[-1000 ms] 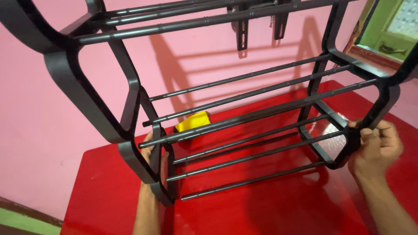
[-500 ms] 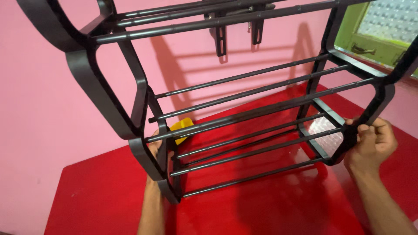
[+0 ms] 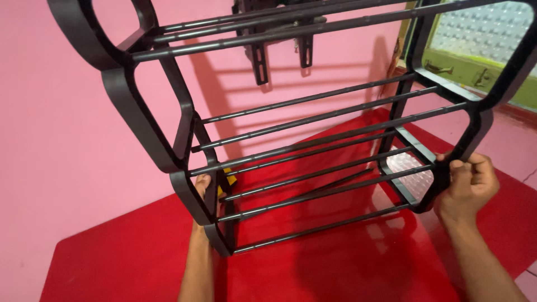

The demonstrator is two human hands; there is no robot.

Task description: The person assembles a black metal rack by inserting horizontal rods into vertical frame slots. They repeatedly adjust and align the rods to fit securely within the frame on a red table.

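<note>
Both hands, left (image 3: 202, 187) and right (image 3: 469, 185), were clamped on the side frames of the stiff, light-looking black rack (image 3: 313, 145).

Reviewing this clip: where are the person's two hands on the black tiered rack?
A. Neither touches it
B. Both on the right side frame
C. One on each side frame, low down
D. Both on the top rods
C: the left hand grips the lower left side frame of the black rack, and the right hand closes its fingers on the lower right side frame.
</note>
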